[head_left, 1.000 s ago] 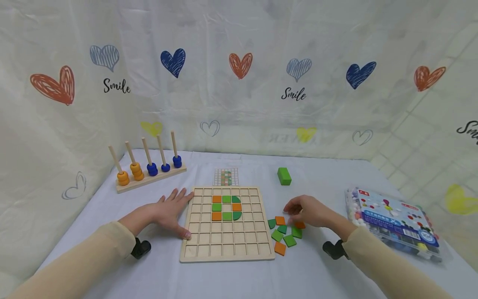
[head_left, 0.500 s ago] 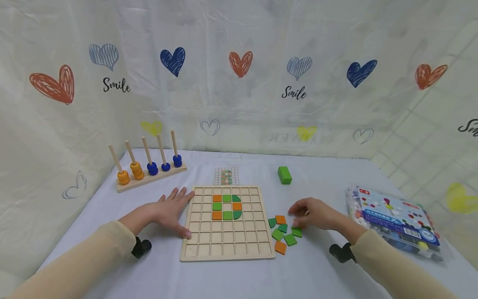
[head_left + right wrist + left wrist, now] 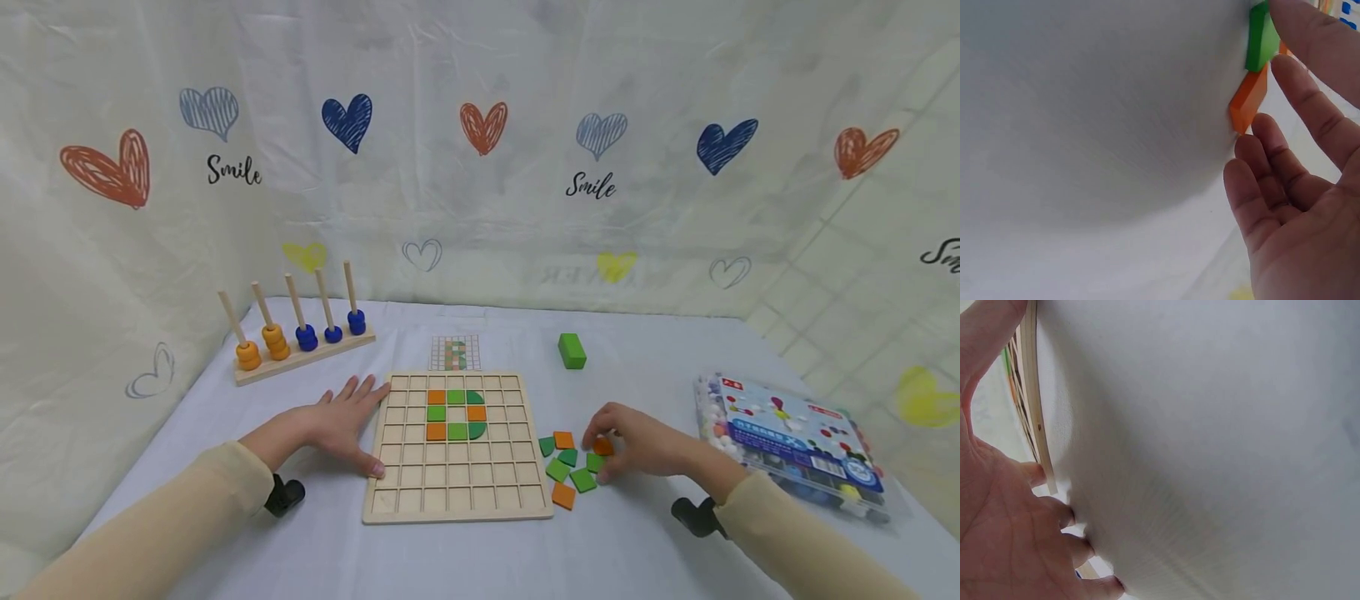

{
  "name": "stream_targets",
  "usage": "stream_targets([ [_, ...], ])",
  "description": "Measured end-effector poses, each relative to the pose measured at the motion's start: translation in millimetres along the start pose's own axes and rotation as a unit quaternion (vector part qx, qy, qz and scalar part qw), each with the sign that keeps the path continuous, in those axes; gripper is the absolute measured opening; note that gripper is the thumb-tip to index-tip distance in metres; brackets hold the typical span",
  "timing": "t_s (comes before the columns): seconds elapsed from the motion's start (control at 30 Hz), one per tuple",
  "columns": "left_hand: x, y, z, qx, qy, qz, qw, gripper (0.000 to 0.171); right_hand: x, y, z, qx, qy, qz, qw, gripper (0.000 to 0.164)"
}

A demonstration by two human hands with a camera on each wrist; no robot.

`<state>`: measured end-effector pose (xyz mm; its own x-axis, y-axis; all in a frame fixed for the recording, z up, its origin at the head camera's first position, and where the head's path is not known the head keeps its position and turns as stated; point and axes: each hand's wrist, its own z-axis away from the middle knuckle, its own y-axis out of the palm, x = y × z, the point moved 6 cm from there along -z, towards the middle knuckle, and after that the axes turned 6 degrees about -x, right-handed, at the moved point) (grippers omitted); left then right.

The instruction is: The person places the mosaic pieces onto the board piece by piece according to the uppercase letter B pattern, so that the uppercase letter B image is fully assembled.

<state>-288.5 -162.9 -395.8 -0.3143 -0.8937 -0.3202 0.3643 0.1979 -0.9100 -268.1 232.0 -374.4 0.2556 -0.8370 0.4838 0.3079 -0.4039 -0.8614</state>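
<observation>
Board (image 3: 456,502): lying flat, a little left of midway between the side edges of the table (image 3: 480,567).
Set tiles (image 3: 457,397): eight in place, ringed round one bare cell, one row in from the board's back edge; three orange, three light green, two rounded dark green.
Loose tiles (image 3: 583,480): eight in view, scattered just beside the board's right edge, in the same mix of colours.
Card (image 3: 455,353): flat behind the board's back edge, printed with a taller coloured pattern, too small to read cell by cell.
Progress: judged about half done, with as many tiles loose as set; going by the card, rows nearer the board's front edge probably left to fill.
Right hand (image 3: 637,442): thumb and fingers parted about an orange tile (image 3: 602,447) at the pile's right side; no firm pinch visible, contact hard to tell.
Left hand (image 3: 341,425): spread and gripping nothing, thumb and a fingertip against the board's left edge.
Farther out: green block (image 3: 572,352) toward the table's back edge, bead stand (image 3: 305,337) near the back left corner, plastic box (image 3: 795,446) by the right edge.
</observation>
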Motion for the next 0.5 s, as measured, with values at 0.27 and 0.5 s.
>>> stream_targets([
  [0.27, 0.4, 0.2, 0.1, 0.003, 0.0, 0.005, 1.0, 0.13, 5.7, -0.4, -2.3, -0.034, -0.02, 0.039, 0.998, 0.022],
  [0.5, -1.7, -1.4, 1.7, 0.002, 0.0, 0.003, 1.0, 0.13, 4.4, -0.3, -5.0, -0.046, -0.006, 0.037, 0.998, 0.017],
])
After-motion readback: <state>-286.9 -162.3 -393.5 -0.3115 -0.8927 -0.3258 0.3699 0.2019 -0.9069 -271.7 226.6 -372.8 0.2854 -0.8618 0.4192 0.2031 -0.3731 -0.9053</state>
